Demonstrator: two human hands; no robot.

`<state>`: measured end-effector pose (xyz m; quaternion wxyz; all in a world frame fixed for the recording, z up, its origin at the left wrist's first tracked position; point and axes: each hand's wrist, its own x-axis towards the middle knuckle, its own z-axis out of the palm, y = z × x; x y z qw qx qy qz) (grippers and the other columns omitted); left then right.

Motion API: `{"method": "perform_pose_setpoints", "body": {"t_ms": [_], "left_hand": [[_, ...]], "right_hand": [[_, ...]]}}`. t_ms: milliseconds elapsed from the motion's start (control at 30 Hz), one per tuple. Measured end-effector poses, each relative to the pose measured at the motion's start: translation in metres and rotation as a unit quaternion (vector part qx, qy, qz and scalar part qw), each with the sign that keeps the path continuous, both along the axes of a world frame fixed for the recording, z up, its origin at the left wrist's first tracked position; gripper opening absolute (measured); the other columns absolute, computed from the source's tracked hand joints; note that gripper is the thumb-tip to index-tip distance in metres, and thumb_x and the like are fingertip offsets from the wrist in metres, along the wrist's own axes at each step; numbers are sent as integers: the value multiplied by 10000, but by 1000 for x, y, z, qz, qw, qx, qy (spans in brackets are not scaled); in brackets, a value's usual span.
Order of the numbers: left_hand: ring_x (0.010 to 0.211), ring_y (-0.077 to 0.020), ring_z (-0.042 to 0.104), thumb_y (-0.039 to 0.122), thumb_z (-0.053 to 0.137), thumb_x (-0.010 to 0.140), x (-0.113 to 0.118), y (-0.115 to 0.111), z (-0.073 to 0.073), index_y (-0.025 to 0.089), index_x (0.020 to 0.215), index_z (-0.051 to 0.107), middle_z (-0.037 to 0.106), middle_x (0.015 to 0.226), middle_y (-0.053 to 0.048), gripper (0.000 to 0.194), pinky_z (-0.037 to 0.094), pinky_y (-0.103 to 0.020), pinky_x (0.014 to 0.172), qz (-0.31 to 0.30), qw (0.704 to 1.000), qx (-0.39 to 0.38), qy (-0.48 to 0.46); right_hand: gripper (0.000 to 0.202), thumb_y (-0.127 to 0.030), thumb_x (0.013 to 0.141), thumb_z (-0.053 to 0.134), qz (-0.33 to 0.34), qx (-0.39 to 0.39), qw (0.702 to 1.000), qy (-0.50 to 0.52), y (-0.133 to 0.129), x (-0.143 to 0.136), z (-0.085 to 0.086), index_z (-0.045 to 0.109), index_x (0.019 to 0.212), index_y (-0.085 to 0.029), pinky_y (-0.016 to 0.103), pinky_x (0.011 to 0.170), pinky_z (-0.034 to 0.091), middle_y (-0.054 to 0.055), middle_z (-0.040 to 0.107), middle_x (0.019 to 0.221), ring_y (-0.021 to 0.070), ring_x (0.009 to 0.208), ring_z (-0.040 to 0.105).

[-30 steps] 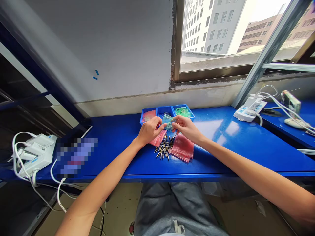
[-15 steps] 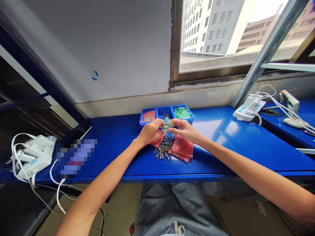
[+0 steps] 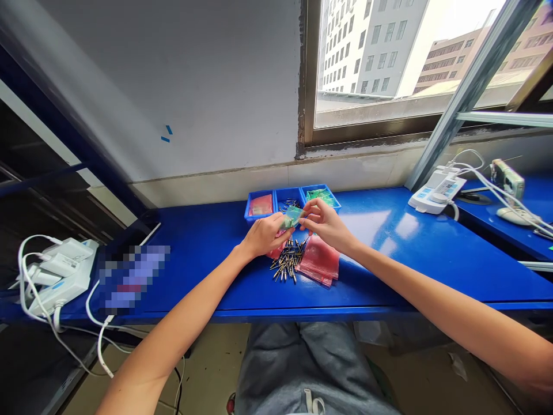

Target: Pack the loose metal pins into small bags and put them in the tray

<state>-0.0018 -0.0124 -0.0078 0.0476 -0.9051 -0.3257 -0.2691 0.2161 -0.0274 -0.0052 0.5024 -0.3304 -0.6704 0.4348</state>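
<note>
I view the station through the head camera and report as follows. Both of my hands are engaged on one item, a small translucent green plastic bag [image 3: 292, 217]. It is held up off the worktop [image 3: 216, 236], between the two hands and just forward of the tray at the back edge. My left hand [image 3: 265, 233] grips the bag's left portion between thumb and fingers. My right hand [image 3: 326, 225] pinches its right end with thumb and fingertips. Whether the bag contains anything I cannot tell.

Nearer the front edge, below the hands, I record a loose pile of slim metal pins [image 3: 285, 264], dark with brass-coloured parts. A stack of red plastic bags [image 3: 319, 260] lies against the pile's right side; another red bag [image 3: 276, 252] is partly hidden beneath the left hand.

The blue three-compartment tray [image 3: 259, 219] stands near the middle of the back edge. Left compartment: red bagging [image 3: 261, 204]. Middle: dark metal pieces [image 3: 290, 203]. Right: green bagging [image 3: 322, 195], partly covered by the right hand. A white power strip [image 3: 438, 190] sits by the worktop's back-right corner.
</note>
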Motion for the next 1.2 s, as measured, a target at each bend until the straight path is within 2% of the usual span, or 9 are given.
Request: {"method": "perform_pose_setpoints", "body": {"t_ms": [100, 167, 300, 400, 533, 667, 900, 1033, 1200], "left_hand": [[718, -165, 602, 432, 541, 1005, 1, -1, -1, 174, 898, 575, 631, 832, -44, 281, 420, -265, 626, 10, 1000, -15, -13], [730, -169, 615, 440, 557, 997, 2, -1, -2, 173, 971, 589, 644, 835, -38, 270, 433, -265, 637, 18, 999, -26, -35], [725, -158, 636, 364, 547, 1002, 2, 0, -2, 190, 1170, 569, 660, 855, -19, 243, 478, -267, 679, 32, 996, -44, -69], [747, -157, 652, 293, 537, 992, 1, 2, -2, 197, 1245, 546, 674, 918, -29, 271, 510, -278, 709, 29, 997, -37, -66], [863, -173, 680, 252, 518, 993, 1, 2, -2, 209, 1260, 562, 685, 1110, -71, 274, 548, -302, 779, 7, 999, -27, -45], [915, -183, 684, 249, 525, 995, 2, 0, -1, 211, 1238, 589, 675, 1139, -69, 254, 559, -310, 804, 8, 999, -32, -25], [878, -170, 671, 231, 535, 991, 3, -1, 1, 200, 1222, 603, 668, 1111, -67, 243, 555, -301, 778, 17, 999, -28, -20], [898, -177, 674, 232, 539, 989, 3, -1, 1, 193, 1220, 604, 667, 1120, -71, 243, 557, -302, 778, 15, 999, -34, -20], [906, -182, 676, 243, 529, 996, 2, 0, 1, 203, 1199, 619, 660, 1089, -67, 225, 557, -303, 777, 24, 999, -25, -18]], "right_hand": [[380, -398, 812, 726, -13, -20, 1000, -6, 3, 1, -1, 531, 1093, -232, 282, 549, 482, -12, 604, 839, 134, 658, 627], [332, -410, 817, 705, -31, -12, 999, -20, 6, 3, 0, 574, 1056, -221, 291, 547, 486, -4, 598, 835, 132, 638, 619], [200, -380, 862, 624, -116, 63, 988, -81, 16, 18, 9, 622, 962, -207, 308, 562, 485, 32, 631, 861, 152, 657, 616], [166, -317, 903, 554, -208, 184, 943, -184, 24, 36, 20, 671, 915, -199, 334, 648, 502, 83, 669, 960, 194, 774, 620], [194, -246, 910, 518, -274, 228, 897, -260, 39, 59, 26, 702, 939, -190, 348, 719, 505, 110, 703, 971, 215, 790, 624], [193, -180, 888, 523, -281, 221, 870, -338, 52, 72, 15, 713, 920, -181, 347, 785, 488, 99, 732, 925, 225, 812, 640], [210, -195, 912, 528, -255, 201, 838, -438, 59, 73, 2, 737, 932, -177, 333, 777, 442, 97, 740, 923, 238, 866, 635], [235, -344, 938, 569, -270, 219, 839, -419, 54, 69, 5, 741, 941, -184, 351, 760, 425, 105, 727, 928, 248, 839, 607], [267, -257, 974, 488, -231, 266, 852, -388, 48, 64, 5, 748, 1025, -218, 377, 812, 428, 97, 745, 998, 258, 891, 590]]}}
